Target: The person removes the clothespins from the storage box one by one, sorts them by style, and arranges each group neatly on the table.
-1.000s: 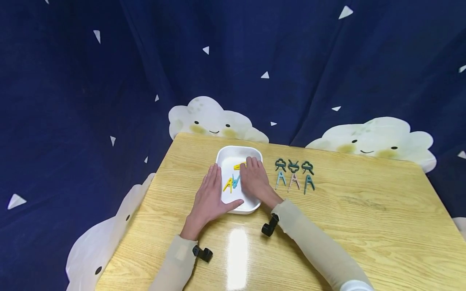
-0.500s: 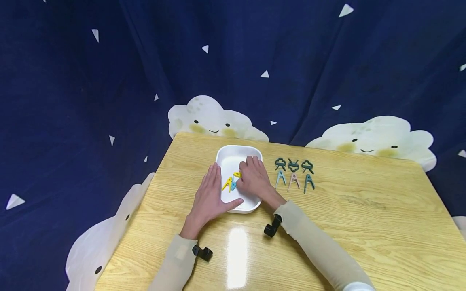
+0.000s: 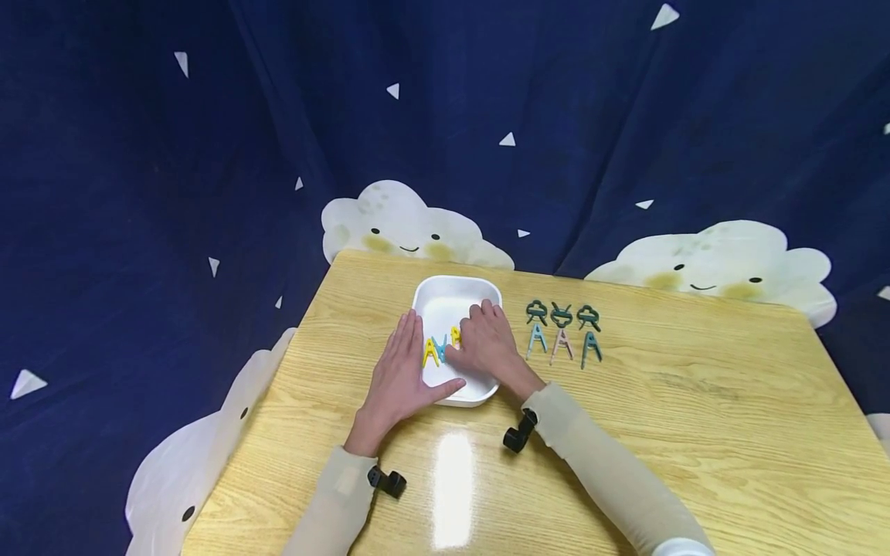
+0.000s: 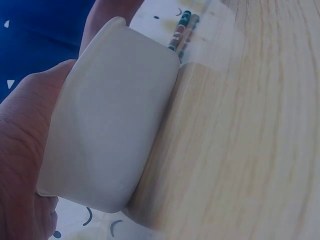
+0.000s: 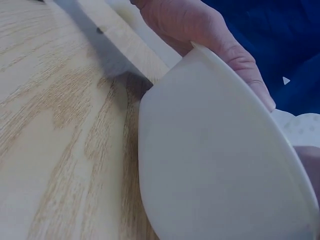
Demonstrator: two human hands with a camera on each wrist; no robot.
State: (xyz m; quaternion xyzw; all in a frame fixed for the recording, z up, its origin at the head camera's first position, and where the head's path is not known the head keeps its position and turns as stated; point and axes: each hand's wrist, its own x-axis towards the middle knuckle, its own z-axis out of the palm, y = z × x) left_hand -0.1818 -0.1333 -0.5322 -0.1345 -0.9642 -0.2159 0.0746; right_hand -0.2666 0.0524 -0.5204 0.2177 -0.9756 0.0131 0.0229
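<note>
My left hand (image 3: 402,378) rests along the left side of a white tray (image 3: 452,289), fingers straight and thumb across its near rim. In the right wrist view, the left hand's thumb (image 5: 245,70) lies over the edge. Inside the tray, my right hand (image 3: 488,340) has curled fingers beside a yellow clothespin (image 3: 455,335), partly covered by them. Its thumb touches or nearly touches a light-blue clothespin (image 3: 441,347); whether anything is pinched is hidden. A second yellow clothespin (image 3: 430,351) stands left of the blue one. Both wrist views mostly show the tray's outer wall (image 4: 110,115).
Right of the tray are two rows: dark green clips (image 3: 562,315) behind, and a light-blue (image 3: 536,340), a pink (image 3: 562,345) and a dark teal clothespin (image 3: 591,349) in front. The wooden table (image 3: 695,401) ends at a navy curtain (image 3: 445,123).
The yellow clothespin by the right hand has come nearer and turned from lying sideways to upright. The other yellow clothespin and the blue one have shifted slightly left. My left hand stays put.
</note>
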